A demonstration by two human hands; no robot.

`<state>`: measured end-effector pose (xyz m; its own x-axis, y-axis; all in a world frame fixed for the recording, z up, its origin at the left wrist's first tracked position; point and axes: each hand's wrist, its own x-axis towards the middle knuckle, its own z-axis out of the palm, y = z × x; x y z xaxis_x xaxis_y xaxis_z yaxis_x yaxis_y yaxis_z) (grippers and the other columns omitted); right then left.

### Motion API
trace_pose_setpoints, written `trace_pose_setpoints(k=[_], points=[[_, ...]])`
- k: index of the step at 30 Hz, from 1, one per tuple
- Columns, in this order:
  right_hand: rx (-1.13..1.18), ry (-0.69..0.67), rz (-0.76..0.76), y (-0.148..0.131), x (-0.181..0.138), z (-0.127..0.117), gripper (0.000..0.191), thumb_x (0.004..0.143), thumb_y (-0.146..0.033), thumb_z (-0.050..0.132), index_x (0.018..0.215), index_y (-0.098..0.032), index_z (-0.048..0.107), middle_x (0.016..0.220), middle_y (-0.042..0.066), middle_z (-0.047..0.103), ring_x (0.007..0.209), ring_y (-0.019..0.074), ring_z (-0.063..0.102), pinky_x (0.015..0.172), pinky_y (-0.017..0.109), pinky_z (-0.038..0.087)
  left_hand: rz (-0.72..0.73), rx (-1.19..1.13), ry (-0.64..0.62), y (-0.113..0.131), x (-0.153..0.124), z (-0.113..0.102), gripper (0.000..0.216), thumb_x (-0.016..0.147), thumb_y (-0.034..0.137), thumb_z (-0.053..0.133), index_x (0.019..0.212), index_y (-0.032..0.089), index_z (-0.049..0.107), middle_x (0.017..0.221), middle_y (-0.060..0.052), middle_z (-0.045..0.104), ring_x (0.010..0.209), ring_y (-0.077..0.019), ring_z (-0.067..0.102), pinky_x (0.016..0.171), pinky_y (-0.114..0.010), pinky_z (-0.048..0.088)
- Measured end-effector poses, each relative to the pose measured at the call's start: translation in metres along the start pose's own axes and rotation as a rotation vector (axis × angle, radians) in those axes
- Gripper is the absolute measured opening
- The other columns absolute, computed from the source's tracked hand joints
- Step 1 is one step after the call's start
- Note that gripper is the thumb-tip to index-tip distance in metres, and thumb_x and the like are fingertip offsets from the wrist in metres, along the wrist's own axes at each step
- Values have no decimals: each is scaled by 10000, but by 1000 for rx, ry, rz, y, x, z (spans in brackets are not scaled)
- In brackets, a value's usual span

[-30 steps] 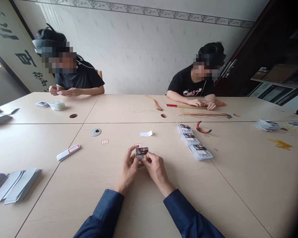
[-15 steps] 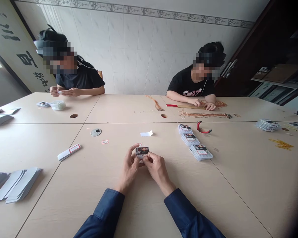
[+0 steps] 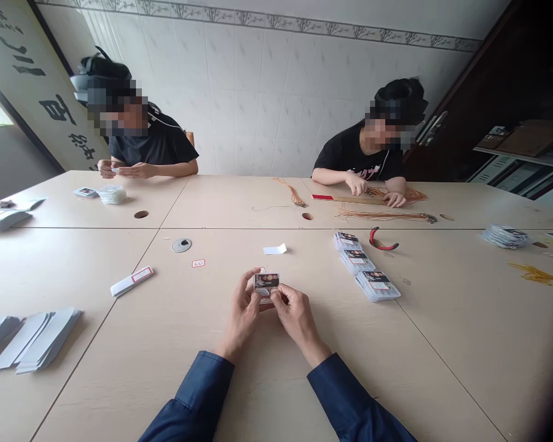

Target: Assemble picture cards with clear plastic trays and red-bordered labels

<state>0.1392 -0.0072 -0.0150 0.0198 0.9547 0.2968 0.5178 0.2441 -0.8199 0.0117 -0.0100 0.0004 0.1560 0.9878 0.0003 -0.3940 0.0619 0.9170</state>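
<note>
A small flat clear packet with a black printed card (image 3: pixel 266 280) is held between my two hands over the middle of the table. My left hand (image 3: pixel 243 311) grips its left edge, with the thumb on the front and the index finger at the top corner. My right hand (image 3: pixel 295 311) pinches its lower right side between thumb and fingers. Part of the packet's lower half is hidden behind my thumbs. Just beyond lies a small white slip of paper (image 3: pixel 275 250). Three stacks of similar packets (image 3: pixel 376 286) stand to the right of my hands.
Red-handled pliers (image 3: pixel 383 240) lie behind the stacks. White paper strips (image 3: pixel 50 341) are piled at left, near a folded strip with a red label (image 3: pixel 131 282). Two people sit across the table, one handling orange cords (image 3: pixel 387 215). Yellow strips (image 3: pixel 532 274) lie far right.
The view has shifted slightly, moving the scene a little to the right. Both my hands keep their hold on the packet. The right-hand person across has lifted one hand slightly.
</note>
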Motion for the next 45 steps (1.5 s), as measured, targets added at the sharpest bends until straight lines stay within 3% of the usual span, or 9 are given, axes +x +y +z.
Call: trace_pose_setpoints(k=[10,16,21,26,36,41,45], points=[[7,0,-11,1,1,3,262,774,-255,471,565,-210,320,533,-61,346,526,89,306,484,205,258,-1,-11,15,4,-2,2,417,837,292,578,1234,221,473,1132,-94,673,930,-205,685,796,-353,573],[27,24,3,-5,-3,-2,304,845,-329,476,586,-210,373,516,-72,339,493,89,318,477,205,283,1,-14,55,0,1,-3,431,826,262,558,1246,248,462,1071,-70,679,894,-201,700,821,-392,575],[96,116,47,-9,-8,-4,192,883,-354,487,780,-196,527,577,-60,470,501,102,419,492,198,357,21,-6,87,1,3,-5,433,840,235,528,1265,243,446,1031,-65,680,896,-198,702,862,-427,566],[57,164,-4,-6,-7,-1,162,887,-330,499,932,-189,566,602,-42,544,526,120,499,546,215,429,26,-5,88,5,2,-2,432,843,262,546,1262,245,443,1056,-74,683,916,-207,699,859,-430,566],[-143,138,-136,2,-9,5,221,949,-349,454,936,-183,599,878,86,685,716,168,630,641,267,495,49,12,40,5,-2,1,396,855,296,561,1234,248,457,1104,-78,673,951,-207,686,857,-400,566],[-154,147,-119,1,-9,5,238,963,-357,431,979,-177,586,880,90,694,749,179,657,647,263,496,62,19,37,4,0,1,401,861,307,565,1240,244,451,1093,-83,677,992,-216,674,874,-410,560],[-105,117,-66,0,-9,5,241,950,-387,465,976,-182,588,750,45,668,630,161,632,590,250,479,84,29,19,1,1,-1,398,875,337,564,1243,245,444,1101,-85,669,985,-216,673,861,-404,567]])
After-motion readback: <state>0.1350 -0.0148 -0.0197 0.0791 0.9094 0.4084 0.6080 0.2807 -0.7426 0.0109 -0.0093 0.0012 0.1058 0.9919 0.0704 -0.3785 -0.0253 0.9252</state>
